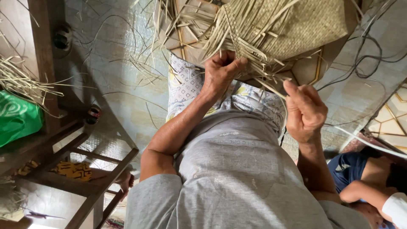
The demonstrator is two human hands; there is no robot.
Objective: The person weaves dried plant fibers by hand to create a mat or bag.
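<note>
The woven mat [305, 25] lies across the person's lap and the tiled floor [114, 80], its finished part toward the far right and its unfinished fringe of loose strips [241, 38] fanning toward the person.

Left hand [221, 70]: closed in a fist on a bundle of loose strips at the near edge of the weave, thumb pressed across the top. The strips emerge directly above and to the right of the knuckles.

Right hand [305, 112]: fingers curled, thumb and forefinger pinching a single strip [271, 87] that runs diagonally from the weave's near edge down to the fingertips. This hand sits nearer the body than the left and just beside the fringe.

Materials: the mat is made of flat, pale straw-coloured strips, dry and matt. The finished area shows a tight, fine checker pattern; the fringe is loose, stiff and narrow-bladed. The long axis of the free strips points from the weave toward the person, splaying left and right.

Surroundings: a patterned cloth [186, 85] covers the lap beneath the left hand. More stray strips lie scattered over the floor at the far left. A dark wooden frame [85, 169] stands at the left, with a green bag [17, 116] against it. Another person's arm [369, 191] shows at the near right corner.
</note>
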